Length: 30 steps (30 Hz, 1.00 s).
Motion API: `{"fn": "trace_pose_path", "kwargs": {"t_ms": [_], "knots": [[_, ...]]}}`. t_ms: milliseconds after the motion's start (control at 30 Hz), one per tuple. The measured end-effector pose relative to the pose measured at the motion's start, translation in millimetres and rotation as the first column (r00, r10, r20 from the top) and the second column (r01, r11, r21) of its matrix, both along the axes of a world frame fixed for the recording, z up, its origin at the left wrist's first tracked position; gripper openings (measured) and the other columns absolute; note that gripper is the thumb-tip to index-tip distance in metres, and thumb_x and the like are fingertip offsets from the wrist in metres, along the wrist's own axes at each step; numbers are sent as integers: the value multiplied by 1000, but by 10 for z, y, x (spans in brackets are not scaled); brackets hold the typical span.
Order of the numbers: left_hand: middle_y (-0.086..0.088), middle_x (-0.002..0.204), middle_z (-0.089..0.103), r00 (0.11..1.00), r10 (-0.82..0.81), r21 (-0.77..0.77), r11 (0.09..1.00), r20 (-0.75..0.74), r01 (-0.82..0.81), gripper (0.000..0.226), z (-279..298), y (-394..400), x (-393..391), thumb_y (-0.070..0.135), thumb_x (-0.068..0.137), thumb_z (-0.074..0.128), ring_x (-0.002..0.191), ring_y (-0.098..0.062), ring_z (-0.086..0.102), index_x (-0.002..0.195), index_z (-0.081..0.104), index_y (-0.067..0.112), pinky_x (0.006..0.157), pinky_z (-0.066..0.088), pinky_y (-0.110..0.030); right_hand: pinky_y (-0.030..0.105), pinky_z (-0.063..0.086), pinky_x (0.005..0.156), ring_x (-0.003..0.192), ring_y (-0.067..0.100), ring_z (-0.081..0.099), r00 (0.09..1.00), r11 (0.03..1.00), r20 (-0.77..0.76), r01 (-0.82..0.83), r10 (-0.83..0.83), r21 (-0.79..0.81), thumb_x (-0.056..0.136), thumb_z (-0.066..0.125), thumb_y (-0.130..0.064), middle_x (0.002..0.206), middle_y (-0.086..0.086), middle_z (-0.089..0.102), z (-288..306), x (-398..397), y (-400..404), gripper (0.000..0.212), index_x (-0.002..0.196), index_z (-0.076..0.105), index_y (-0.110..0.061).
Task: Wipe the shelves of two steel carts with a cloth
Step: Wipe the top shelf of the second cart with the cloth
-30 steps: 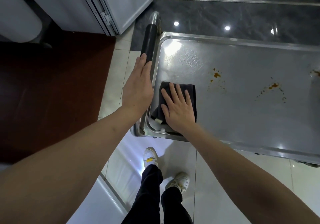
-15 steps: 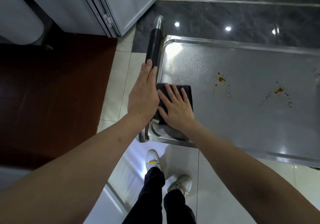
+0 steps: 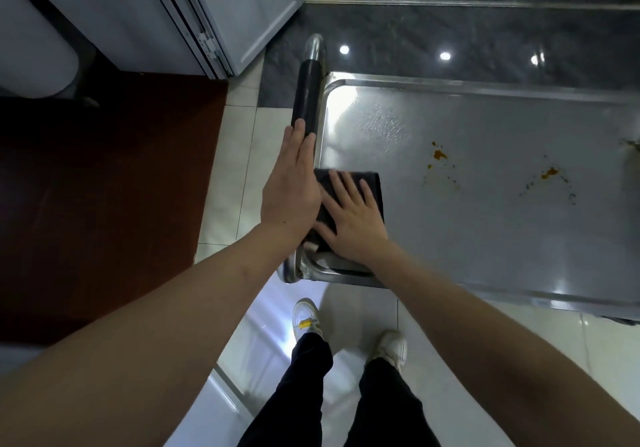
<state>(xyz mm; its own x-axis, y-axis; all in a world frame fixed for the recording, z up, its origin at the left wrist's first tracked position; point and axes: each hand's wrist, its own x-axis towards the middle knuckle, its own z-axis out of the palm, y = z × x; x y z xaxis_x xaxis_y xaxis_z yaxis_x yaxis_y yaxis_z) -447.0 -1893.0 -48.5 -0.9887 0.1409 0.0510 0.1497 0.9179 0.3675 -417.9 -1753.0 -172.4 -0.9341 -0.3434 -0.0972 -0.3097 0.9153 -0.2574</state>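
Cloth [image 3: 349,201], dark and folded into a flat rectangle, lies in the near left corner of the cart's top shelf [image 3: 485,232], its long axis running from the near rim toward the far rim beside the left edge. There is only the head view, looking steeply down.

The right hand [image 3: 353,225] lies flat on the cloth, its fingers [image 3: 341,188] straight and slightly spread, pressing the fabric to the steel and pointing toward the far rim. The left hand [image 3: 292,190] is just left of it, over the handle bar [image 3: 306,93] at the shelf's left edge; its fingers are straight and pressed together, tips reaching the bar's black sleeve. Whether the palm bears on the bar I cannot tell.

The relation that matters: the orange-brown stains [image 3: 440,154] lie to the right of the cloth and nearer the far rim, well apart from the fingers, with a second patch [image 3: 549,173] further right and another mark at the right border of the view. The right hand is the nearer one and already on the cloth, so the sweep should probably go rightward across the shelf.

The shelf is brushed steel with a raised, rounded rim, glossy with glare and a pebbled sheen near the far left corner. The cloth looks soft and matte. The stains look dried and speckled, and may need pressure. Pale glossy tiles [image 3: 239,176] lie below.
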Motion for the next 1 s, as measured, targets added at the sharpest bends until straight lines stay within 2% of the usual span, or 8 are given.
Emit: {"fn": "trace_pose_path", "kwargs": {"t_ms": [133,267,400,500,633,767,933,1000], "knots": [[-4,170,5,1000,0,-34,999,3,1,64,10,-3,8,-4,98,43,157,-17,3,158,24,9,112,24,-21,53,6,130,163,27,3,998,998,-8,-58,58,5,98,39,-72,177,4,5,-55,497,132,81,167,21,-33],[-9,169,11,999,-13,-51,999,-31,11,58,-37,-12,7,-3,100,36,157,-19,7,157,26,5,118,11,-19,53,10,129,163,25,6,999,999,-8,-38,38,6,98,43,-69,176,2,8,-61,644,590,79,166,23,-34],[-6,170,7,1000,7,-86,996,-31,-10,63,-83,11,1,-5,99,35,157,-17,3,159,22,7,118,6,-17,53,9,130,163,22,1,1000,999,-7,-15,15,29,96,41,-71,177,-1,4,-113,723,1095,81,166,21,-37],[-2,170,6,999,44,-61,997,-31,-46,67,-95,30,9,-9,97,36,157,-14,2,159,21,10,115,9,-15,55,8,129,163,23,1,1000,999,-6,29,-29,46,94,37,-73,177,-1,5,-135,735,1023,81,165,24,-36],[0,170,5,999,49,-59,997,-21,-50,69,-94,33,17,-9,96,36,156,-12,1,160,21,12,118,14,-21,56,8,129,162,27,9,998,999,-18,52,-52,6,89,46,-72,176,2,13,-122,626,544,84,162,31,-34],[6,170,2,998,71,-61,996,1,-70,71,-38,49,14,-8,97,42,156,-9,-1,160,20,15,111,18,-24,54,1,129,162,25,4,1000,999,6,12,-11,-31,88,51,-73,176,-1,7,-111,475,102,87,163,28,-36],[5,170,4,998,64,-68,996,17,-63,69,3,82,24,-6,97,43,156,-11,3,159,22,14,116,29,-32,50,3,130,162,19,0,1000,999,1,-18,18,-38,92,49,-73,177,-5,3,-105,565,497,83,164,23,-41],[4,170,7,998,69,-73,995,14,-68,66,25,95,27,-6,98,42,156,-12,6,159,23,12,119,29,-34,50,3,130,162,18,0,1000,999,-2,11,-11,-38,93,48,-72,177,-5,4,-106,636,786,82,164,24,-40]]}}
